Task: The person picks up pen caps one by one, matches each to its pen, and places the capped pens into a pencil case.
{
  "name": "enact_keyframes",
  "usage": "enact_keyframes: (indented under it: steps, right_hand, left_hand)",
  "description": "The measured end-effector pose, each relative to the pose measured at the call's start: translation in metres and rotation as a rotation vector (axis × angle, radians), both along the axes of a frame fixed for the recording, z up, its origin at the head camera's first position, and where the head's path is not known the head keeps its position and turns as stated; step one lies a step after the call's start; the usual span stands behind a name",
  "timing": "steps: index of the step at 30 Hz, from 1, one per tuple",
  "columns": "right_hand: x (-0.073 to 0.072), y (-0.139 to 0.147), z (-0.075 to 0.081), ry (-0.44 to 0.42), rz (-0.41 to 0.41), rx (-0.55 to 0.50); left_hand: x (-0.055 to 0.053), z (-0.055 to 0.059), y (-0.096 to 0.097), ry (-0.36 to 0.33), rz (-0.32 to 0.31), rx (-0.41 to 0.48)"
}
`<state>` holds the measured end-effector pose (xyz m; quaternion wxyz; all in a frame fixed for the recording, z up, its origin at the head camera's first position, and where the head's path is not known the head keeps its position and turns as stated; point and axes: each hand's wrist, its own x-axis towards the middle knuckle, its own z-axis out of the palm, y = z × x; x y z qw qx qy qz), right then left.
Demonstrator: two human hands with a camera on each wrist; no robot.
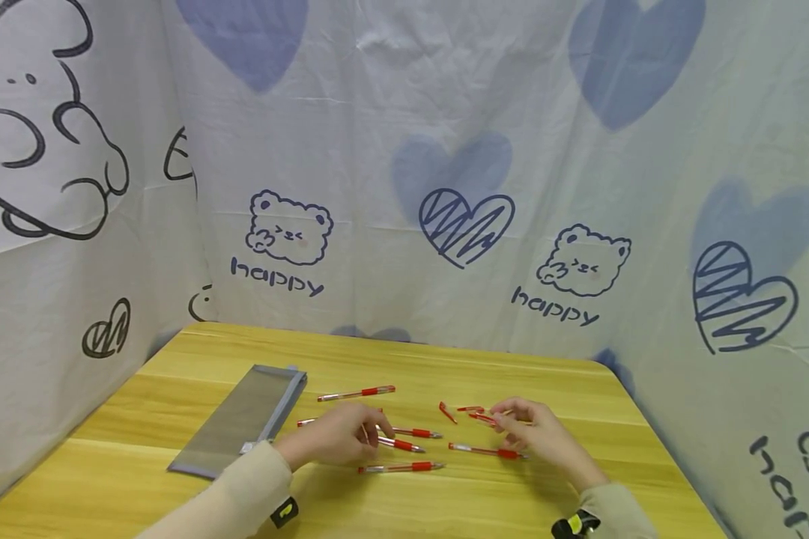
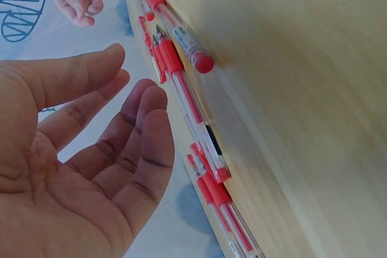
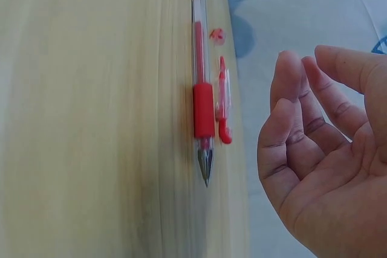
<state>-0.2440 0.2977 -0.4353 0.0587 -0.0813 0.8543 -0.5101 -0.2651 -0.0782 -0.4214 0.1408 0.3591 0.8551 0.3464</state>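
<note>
My left hand (image 1: 337, 434) hovers over the left group of uncapped red gel pens (image 1: 404, 468), fingers loosely bent, partly covering some of them. In the left wrist view nothing lies between the thumb and fingers of that hand (image 2: 91, 143), and the pens (image 2: 187, 95) lie beyond the fingertips. My right hand (image 1: 542, 438) is above the right side, near a single uncapped red pen (image 1: 485, 451) and small red pen caps (image 1: 448, 412). Its fingers (image 3: 284, 131) are relaxed and bare in the right wrist view, beside the pen (image 3: 203, 110) and a cap (image 3: 224, 104).
A grey zip pouch (image 1: 232, 419) lies flat on the wooden table (image 1: 108, 449), left of the pens. One pen (image 1: 356, 393) lies farther back. White cloth (image 1: 377, 262) printed with hearts and bears hangs behind the table and at both sides.
</note>
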Motion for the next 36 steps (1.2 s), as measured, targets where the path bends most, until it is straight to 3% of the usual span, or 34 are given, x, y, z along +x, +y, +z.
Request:
enact_keyframes:
  steps: [15,36]
  right_hand:
    - [-0.013,0.019,-0.006,-0.004,-0.053,0.036]
    - [-0.027,0.026,-0.013,-0.037,-0.094,0.105]
  left_hand:
    - [0.004,-0.004,0.011,-0.056,-0.015,-0.029]
    - [-0.001,-0.019,0.024,-0.047,-0.070,-0.054]
